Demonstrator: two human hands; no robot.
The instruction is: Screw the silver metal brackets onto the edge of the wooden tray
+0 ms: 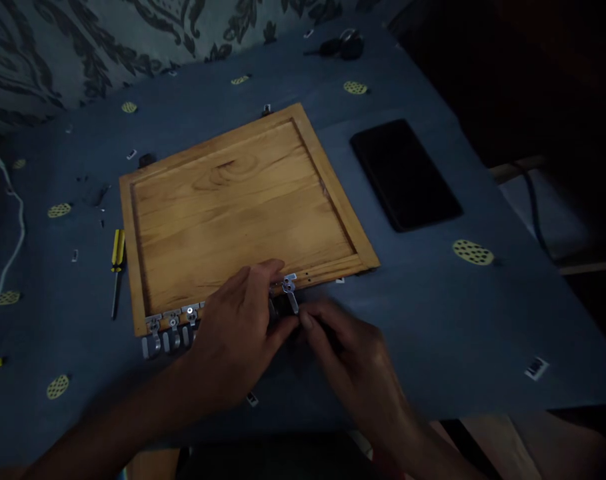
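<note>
A framed wooden panel [243,200] lies flat on a blue cloth. Along its near edge sit metal hooks [173,328], screwed on at the left. My left hand [237,327] rests on the near edge, fingers curled beside a loose metal hook [289,291], thumb and forefinger pressed to it. My right hand [353,353] is just right of it, fingers closed round a dark object I cannot make out, its tip touching the hook's lower end.
A black phone [405,173] lies right of the panel. A yellow-handled screwdriver [117,263] lies to the left, a white cable [13,220] at the far left. Small screws and bits are scattered on the blue cloth [457,313]. Keys [343,45] sit at the back.
</note>
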